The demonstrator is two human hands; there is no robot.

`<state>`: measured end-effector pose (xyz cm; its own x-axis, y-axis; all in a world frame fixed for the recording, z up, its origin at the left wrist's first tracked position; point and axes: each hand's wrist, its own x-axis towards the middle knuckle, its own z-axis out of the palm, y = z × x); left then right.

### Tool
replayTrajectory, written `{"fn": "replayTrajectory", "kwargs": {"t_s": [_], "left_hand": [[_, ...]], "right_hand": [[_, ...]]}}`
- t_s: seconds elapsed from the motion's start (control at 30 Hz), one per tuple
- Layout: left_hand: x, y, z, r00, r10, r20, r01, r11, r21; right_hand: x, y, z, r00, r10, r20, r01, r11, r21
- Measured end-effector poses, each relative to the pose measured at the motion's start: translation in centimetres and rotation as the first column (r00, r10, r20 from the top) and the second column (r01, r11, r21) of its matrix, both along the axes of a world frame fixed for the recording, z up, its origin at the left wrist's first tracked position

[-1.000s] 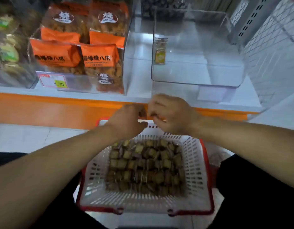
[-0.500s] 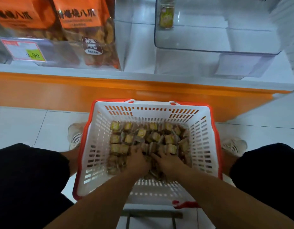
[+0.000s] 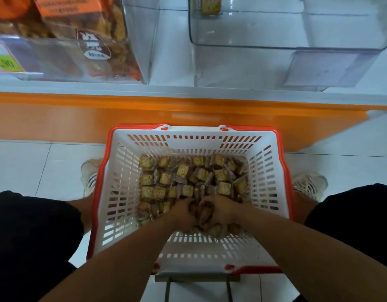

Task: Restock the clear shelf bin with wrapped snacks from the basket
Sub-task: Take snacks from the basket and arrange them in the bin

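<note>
The basket (image 3: 268, 171), white with a red rim, stands on the floor tiles just in front of the orange shelf edge (image 3: 188, 110), and everything else sits around it. Its bottom is covered with small wrapped snacks (image 3: 183, 177) in yellow-and-clear packets. Both hands are down inside it at the near side of the pile: the left hand (image 3: 181, 211) and the right hand (image 3: 220, 211) lie side by side, nearly touching, fingers curled into the packets and gathering a clump of them. Beyond the basket, up on the shelf, stands the clear shelf bin (image 3: 286, 44) with 1 packet (image 3: 211, 5) at its back left. To that bin's left, another bin holds orange snack bags (image 3: 83, 22).
</note>
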<state>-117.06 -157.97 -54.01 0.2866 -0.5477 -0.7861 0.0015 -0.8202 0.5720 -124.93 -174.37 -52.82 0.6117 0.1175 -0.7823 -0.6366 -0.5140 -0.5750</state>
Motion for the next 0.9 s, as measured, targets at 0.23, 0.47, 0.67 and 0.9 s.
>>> {"fn": "replayTrajectory", "kwargs": {"t_s": [0.23,0.47,0.67,0.9], "left_hand": [[2.6,0.3,4.4,0.917,0.283,-0.279,-0.289,0.957,0.022],[8.5,-1.6,14.6,0.878,0.306,-0.368,-0.350,0.935,-0.056],[12.6,-2.7,25.8,0.941,0.138,-0.310,-0.216,0.948,-0.235],[12.7,-3.1,35.0,0.915,0.134,-0.380,-0.342,0.756,-0.558]], "right_hand": [[3.6,-2.1,4.1,0.998,-0.025,-0.065,0.035,0.987,0.159],[7.4,-4.0,14.4,0.945,-0.327,-0.020,0.315,0.889,0.331],[8.7,-5.3,25.5,0.943,-0.274,0.187,0.223,0.941,0.254],[9.0,-6.6,35.8,0.853,-0.399,0.337,0.238,0.871,0.429]]}}
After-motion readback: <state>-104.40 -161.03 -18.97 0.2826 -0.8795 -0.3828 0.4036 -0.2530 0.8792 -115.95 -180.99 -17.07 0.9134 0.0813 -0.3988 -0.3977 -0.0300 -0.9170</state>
